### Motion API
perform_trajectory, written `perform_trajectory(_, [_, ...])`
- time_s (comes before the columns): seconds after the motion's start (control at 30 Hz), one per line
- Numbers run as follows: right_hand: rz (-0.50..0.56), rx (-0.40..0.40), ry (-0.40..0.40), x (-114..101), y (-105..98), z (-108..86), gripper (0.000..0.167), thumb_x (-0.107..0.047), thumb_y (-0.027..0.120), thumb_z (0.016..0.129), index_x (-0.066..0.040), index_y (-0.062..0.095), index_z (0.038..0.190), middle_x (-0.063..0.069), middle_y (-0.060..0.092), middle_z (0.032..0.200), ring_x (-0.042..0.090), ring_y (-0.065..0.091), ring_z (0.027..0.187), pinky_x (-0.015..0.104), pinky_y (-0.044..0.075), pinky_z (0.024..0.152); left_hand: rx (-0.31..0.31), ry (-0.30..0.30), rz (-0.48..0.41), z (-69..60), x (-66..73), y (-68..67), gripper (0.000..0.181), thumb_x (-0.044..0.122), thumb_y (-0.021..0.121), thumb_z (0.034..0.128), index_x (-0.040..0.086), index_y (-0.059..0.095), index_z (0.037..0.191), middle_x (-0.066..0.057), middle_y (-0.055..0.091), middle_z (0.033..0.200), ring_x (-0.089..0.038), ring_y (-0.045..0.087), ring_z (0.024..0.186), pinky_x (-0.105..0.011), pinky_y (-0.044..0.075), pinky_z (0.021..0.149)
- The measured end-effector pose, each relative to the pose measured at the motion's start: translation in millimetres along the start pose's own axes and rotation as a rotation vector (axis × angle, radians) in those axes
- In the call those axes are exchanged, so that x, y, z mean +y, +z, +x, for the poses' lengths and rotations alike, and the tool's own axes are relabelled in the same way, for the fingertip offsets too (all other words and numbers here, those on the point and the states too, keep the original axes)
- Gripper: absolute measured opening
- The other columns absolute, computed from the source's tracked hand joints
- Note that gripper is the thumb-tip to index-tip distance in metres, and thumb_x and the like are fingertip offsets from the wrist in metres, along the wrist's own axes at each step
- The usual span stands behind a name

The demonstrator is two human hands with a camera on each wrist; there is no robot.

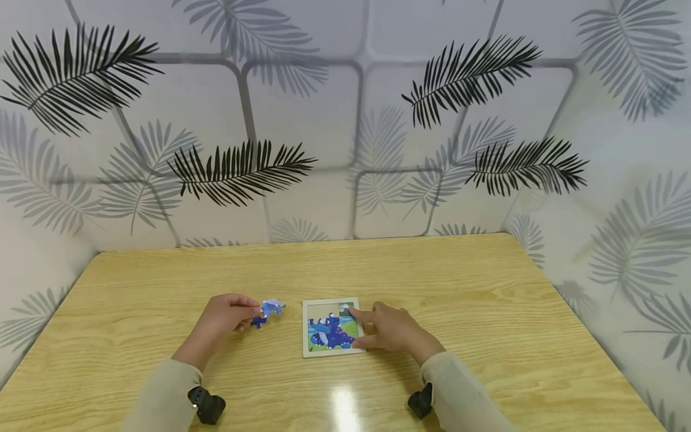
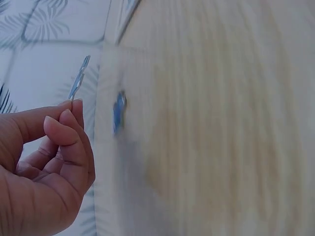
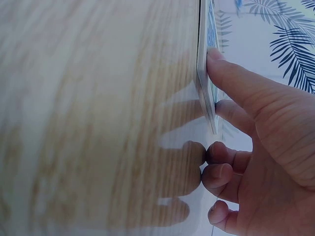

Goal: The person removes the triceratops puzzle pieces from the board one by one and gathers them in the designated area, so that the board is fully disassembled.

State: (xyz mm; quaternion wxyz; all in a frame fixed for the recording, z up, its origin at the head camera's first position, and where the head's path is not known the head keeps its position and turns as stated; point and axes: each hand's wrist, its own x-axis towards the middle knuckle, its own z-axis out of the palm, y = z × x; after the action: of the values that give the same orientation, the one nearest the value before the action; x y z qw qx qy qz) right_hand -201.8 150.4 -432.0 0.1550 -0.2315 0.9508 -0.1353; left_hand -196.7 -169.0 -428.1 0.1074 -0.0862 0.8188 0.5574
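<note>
Between the thumb and fingertips of my left hand (image 1: 227, 315) is a pale purple-blue puzzle piece (image 1: 274, 306), held just above the table; the left wrist view shows this puzzle piece (image 2: 80, 78) edge-on. A darker blue puzzle piece (image 1: 258, 322) lies on the table beneath it. A square puzzle board (image 1: 330, 354) with a pale frame sits right of the left hand, partly filled with a blue dinosaur picture. My right hand (image 1: 393, 327) rests at its right side, thumb and index finger stretched onto the board, the other fingers bent by the table in the right wrist view.
The wooden table (image 1: 459, 270) reaches back to a wall (image 1: 324, 204) with a leaf pattern. Dark wrist cameras sit under both sleeves (image 1: 459, 384). A bright light reflection falls on the table in front of the board.
</note>
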Motion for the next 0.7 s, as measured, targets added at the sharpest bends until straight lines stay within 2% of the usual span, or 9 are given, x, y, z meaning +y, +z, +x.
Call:
perform_trajectory(0.1, [-0.002, 0.004, -0.002, 0.0, 0.2, 1.0, 0.069, -0.049, 0.067, 0.082, -0.025, 0.044, 0.143, 0.013, 0.056, 0.103, 0.018, 0.048, 0.072, 0.046, 0.043, 0.076, 0.010, -0.029, 0.032, -5.6, -8.5, -11.9, 0.017, 0.011, 0.064, 0.0900, -0.003, 0.066, 0.099, -0.005, 0.063, 0.082, -0.013, 0.049, 0.064, -0.025, 0.044, 0.057])
perform_trajectory(0.2, [0.001, 0.007, -0.002, 0.2, 1.3, 1.9, 0.068, -0.048, 0.068, 0.082, -0.025, 0.045, 0.143, 0.012, 0.056, 0.102, 0.018, 0.047, 0.073, 0.048, 0.043, 0.079, 0.021, -0.058, 0.055, -8.3, -11.7, -16.5, 0.018, 0.014, 0.065, 0.0893, -0.001, 0.067, 0.100, -0.002, 0.065, 0.081, -0.012, 0.052, 0.068, -0.025, 0.046, 0.059])
perform_trajectory(0.47, [0.033, 0.011, -0.024, 3.9, 3.3, 0.9, 0.069, -0.048, 0.068, 0.082, -0.023, 0.045, 0.142, 0.010, 0.055, 0.096, 0.018, 0.044, 0.070, 0.048, 0.041, 0.076, 0.013, -0.061, 0.070, 3.6, -2.0, 4.5, 0.017, 0.014, 0.068, 0.0875, 0.000, 0.069, 0.098, -0.004, 0.063, 0.078, -0.014, 0.053, 0.066, -0.026, 0.046, 0.057])
perform_trajectory(0.7, [0.022, 0.006, -0.002, 1.5, 1.4, 0.3, 0.069, -0.048, 0.068, 0.082, -0.023, 0.045, 0.142, 0.006, 0.050, 0.090, 0.018, 0.041, 0.068, 0.039, 0.034, 0.068, 0.032, -0.047, 0.087, 10.4, 1.5, 17.5, 0.013, 0.010, 0.070, 0.0848, 0.000, 0.070, 0.092, -0.004, 0.064, 0.072, -0.012, 0.050, 0.057, -0.025, 0.043, 0.051])
